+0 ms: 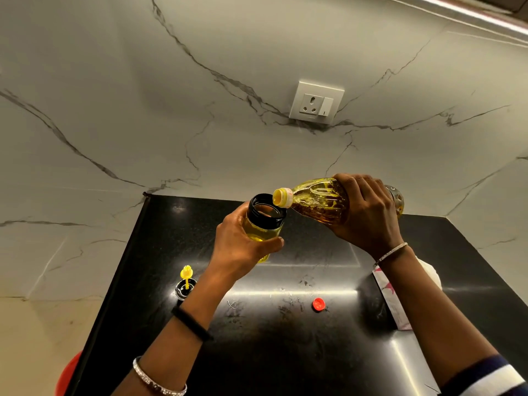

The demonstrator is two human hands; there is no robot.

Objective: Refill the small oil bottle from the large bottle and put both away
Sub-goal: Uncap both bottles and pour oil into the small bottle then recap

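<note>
Above the far end of the black countertop [285, 344], the open small oil bottle [264, 227] is gripped round its body by the left hand [241, 248], and the large bottle [320, 201], tipped with its mouth at that rim, is clasped by the right hand [368, 214].

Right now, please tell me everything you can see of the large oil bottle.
The large bottle looks like clear plastic, partly full of golden oil, with an open yellow mouth. It is held nearly level above the black counter, mouth at the rim of the small bottle. The right hand grips its body from above. I see no clear stream.
</note>
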